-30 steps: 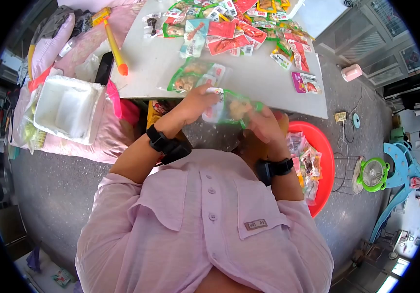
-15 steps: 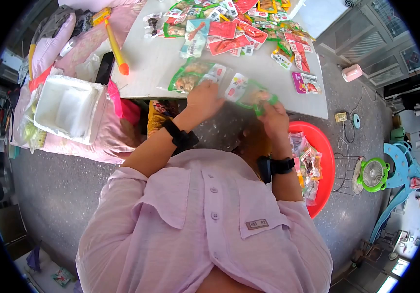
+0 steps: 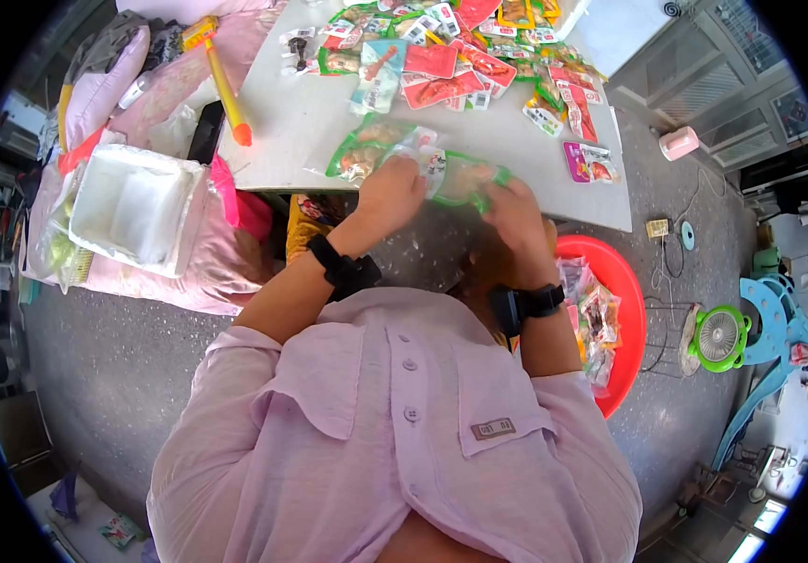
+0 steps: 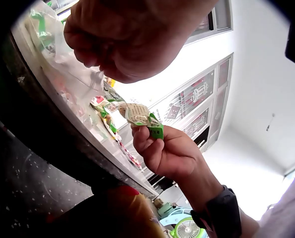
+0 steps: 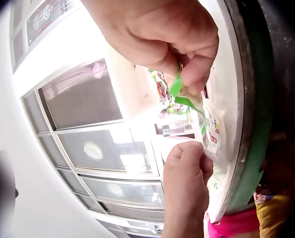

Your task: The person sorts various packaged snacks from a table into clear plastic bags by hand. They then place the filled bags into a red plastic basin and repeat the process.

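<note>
- Head view: our right hand (image 3: 517, 216) pinches a corner of the green-edged packet (image 3: 465, 180), which reaches across the near edge of the table (image 3: 282, 122); we cannot tell whether it touches the top.
- Our left hand (image 3: 390, 197), also at that near edge, has its fingers curled in; the left wrist view suggests they pinch film of the clear bag (image 4: 63, 64), which lies on the table, though their tips are partly hidden.
- If our right pinch slips, the packet could drop off the table's near edge onto the floor (image 3: 423, 251), since we seem to grip only its thin green border.
- Pulling the clear bag toward us could drag it over the table's edge, because it lies so close to it.
- Loose film might fold over our left fingers and snag the packet, as both hands work close together.
- Swinging the packet wide could knock the purple packet (image 3: 587, 161) off the table's right side; the red basin (image 3: 625, 291), standing below the table's near right corner, might catch a stray one among its own packets.
</note>
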`<state>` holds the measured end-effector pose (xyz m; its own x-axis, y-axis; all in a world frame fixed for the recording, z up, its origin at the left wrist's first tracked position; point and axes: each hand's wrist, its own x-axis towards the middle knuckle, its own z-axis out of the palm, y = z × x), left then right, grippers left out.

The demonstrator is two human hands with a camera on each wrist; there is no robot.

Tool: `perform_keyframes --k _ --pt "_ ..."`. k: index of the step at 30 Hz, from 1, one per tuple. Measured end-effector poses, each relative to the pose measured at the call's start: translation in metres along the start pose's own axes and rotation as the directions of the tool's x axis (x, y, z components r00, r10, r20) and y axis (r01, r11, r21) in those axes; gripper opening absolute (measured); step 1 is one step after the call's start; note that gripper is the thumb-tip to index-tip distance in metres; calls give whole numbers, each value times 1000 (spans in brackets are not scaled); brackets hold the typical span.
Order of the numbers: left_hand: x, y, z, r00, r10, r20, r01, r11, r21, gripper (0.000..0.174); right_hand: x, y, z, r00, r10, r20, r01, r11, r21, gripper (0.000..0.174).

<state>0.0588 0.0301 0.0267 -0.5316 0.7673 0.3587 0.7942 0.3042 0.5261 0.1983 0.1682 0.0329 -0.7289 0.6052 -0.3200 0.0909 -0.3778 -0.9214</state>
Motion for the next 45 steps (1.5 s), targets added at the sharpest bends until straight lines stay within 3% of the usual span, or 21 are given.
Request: perform_keyframes --k 1,3,6,8,9,11,12,14,16,19,22,25,28,31,34,37,40,42,44,45 --pt "1 1 -2 1000 7 -1 -7 1000 6 10 6 5 -2 1000 10 14 -10 1000 27 12" --pt "1 3 -4 1000 22 3 -22 1000 17 10 20 25 -2 962 -255 99 258 966 -15 12" --pt "0 5 -6 999 40 8 -41 998 57 10 22 28 15 885 -437 160 460 872 -167 13" --pt "-1 7 -7 999 40 14 -41 997 66 10 23 31 29 884 -429 187 452 885 -107 15" --pt "-1 8 -8 999 40 17 -41 997 70 10 28 37 35 894 -396 208 400 916 22 16" --pt "-1 7 -7 998 65 3 -65 996 67 10 37 41 45 889 -395 230 387 918 81 18" --pt "-2 7 -6 997 77 -3 -77 995 66 10 41 42 50 876 -425 228 434 901 10 19" --pt "-2 5 -4 994 106 -13 -105 992 67 9 41 36 65 902 -388 191 379 922 80 20" --pt "-2 2 -3 991 129 -22 -128 989 70 8 39 25 82 960 -233 154 165 918 360 21" --pt "-3 2 -4 989 146 -33 -144 988 60 8 47 29 84 949 -247 195 250 968 11 22" --pt "-3 5 -11 989 137 -59 -135 990 42 6 44 22 80 960 -123 252 149 985 -87 23" --pt "-5 5 -12 988 135 -72 -133 991 32 5 35 11 76 933 18 359 -25 1000 13 25" --pt "-5 5 -13 981 169 -91 -168 986 21 4 45 26 87 901 -221 374 150 966 210 25" --pt "-3 1 -15 969 228 -98 -228 974 6 5 54 31 96 940 -115 321 49 977 206 25" --pt "-3 -3 -20 972 233 -36 -234 972 -25 7 57 22 98 965 -52 256 63 997 -35 24" --pt "-9 -3 -21 971 231 -60 -233 972 -18 9 50 18 104 953 -109 284 52 978 200 21" --pt "-22 -10 -17 943 303 -136 -300 953 41 21 55 31 91 937 -117 329 52 978 200 19" --pt "-31 -6 -22 913 361 -189 -337 930 151 31 53 34 75 881 -280 380 319 947 -42 17" --pt "-38 -19 -12 905 387 -177 -343 909 235 36 51 33 63 883 -267 386 358 915 -187 16" --pt "-39 -24 -7 900 400 -171 -346 897 277 39 50 32 60 919 -184 349 269 939 -215 16"
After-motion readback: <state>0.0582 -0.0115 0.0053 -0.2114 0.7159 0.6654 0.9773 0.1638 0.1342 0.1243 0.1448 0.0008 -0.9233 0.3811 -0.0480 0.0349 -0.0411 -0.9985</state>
